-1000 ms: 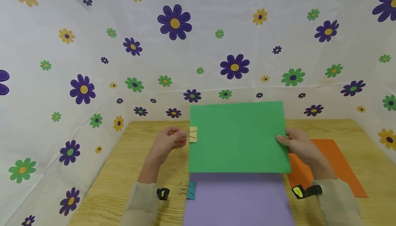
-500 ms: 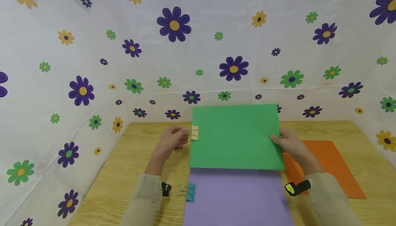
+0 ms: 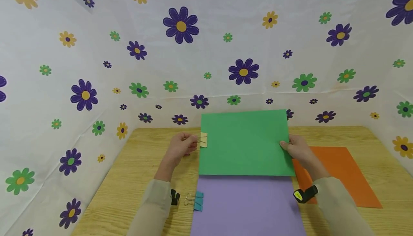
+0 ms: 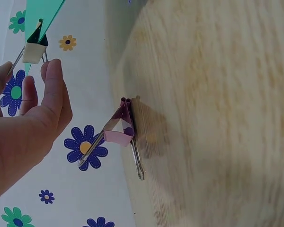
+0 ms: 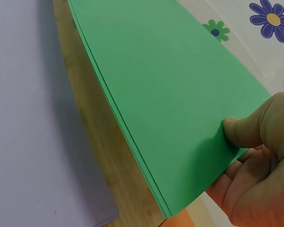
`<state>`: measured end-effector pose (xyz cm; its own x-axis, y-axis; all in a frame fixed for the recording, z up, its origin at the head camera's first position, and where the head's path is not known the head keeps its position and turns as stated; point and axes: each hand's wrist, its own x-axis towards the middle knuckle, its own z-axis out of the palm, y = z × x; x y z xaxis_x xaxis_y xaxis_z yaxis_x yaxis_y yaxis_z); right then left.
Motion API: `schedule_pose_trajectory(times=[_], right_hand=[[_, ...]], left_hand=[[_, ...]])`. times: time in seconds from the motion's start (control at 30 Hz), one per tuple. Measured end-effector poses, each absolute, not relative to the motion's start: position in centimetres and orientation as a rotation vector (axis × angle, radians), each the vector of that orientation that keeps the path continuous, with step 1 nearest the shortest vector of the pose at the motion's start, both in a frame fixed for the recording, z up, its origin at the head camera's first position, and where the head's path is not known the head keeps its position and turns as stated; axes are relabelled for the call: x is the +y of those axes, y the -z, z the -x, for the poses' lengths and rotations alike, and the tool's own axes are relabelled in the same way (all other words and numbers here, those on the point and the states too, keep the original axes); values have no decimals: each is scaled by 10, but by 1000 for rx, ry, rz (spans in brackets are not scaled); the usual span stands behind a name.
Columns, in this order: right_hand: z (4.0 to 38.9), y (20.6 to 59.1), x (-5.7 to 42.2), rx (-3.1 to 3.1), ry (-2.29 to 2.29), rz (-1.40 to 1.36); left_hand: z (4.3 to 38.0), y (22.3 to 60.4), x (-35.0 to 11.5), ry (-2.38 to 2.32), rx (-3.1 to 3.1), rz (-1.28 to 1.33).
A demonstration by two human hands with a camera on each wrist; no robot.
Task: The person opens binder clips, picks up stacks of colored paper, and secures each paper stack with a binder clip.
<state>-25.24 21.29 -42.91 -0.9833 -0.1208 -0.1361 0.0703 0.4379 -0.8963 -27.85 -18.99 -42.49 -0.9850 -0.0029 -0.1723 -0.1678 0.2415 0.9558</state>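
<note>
My left hand (image 3: 180,149) pinches the wire handles of a cream binder clip (image 3: 203,140) between thumb and fingers. In the left wrist view the clip (image 4: 34,52) sits at the edge of the green paper. At the other end, my right hand (image 3: 298,150) grips the right edge of the green sheets (image 3: 245,144), thumb on top and fingers beneath. Their lower edge shows more than one layer in the right wrist view (image 5: 128,127). The green sheets are raised and tilted above purple paper (image 3: 248,207), which has a teal binder clip (image 3: 198,201) on its left edge.
An orange sheet (image 3: 345,178) lies on the wooden table (image 3: 129,193) at the right, partly under my right arm. A pink binder clip (image 4: 119,127) stands on the table near my left hand. A white flowered cloth (image 3: 213,49) rises behind the table.
The right hand has moved left with the green sheets' right edge, and the left hand slightly right. Both hands keep their hold. The pink clip came briefly into the head view.
</note>
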Motion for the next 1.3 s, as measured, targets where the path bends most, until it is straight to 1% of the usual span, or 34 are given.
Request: schedule_pose_trajectory(times=[0.33,0.6,0.9,1.13,1.3], right_hand=[[260,438,209,2509,1556,-40],[263,442,207,2538,1482,-24],[267,447,206,2538,1463,-39],[270,449,204,2556,1451,-46],[272,451,202,2577,1452,-62]], left_hand=[[284,425,-188,-1800,2380,168],[291,435,-189,-1800,2410,136],[293,437,-186,-1772,2458,62],[296,443,-185,-1696,2539,68],[297,448,-181,-1731,2570,46]])
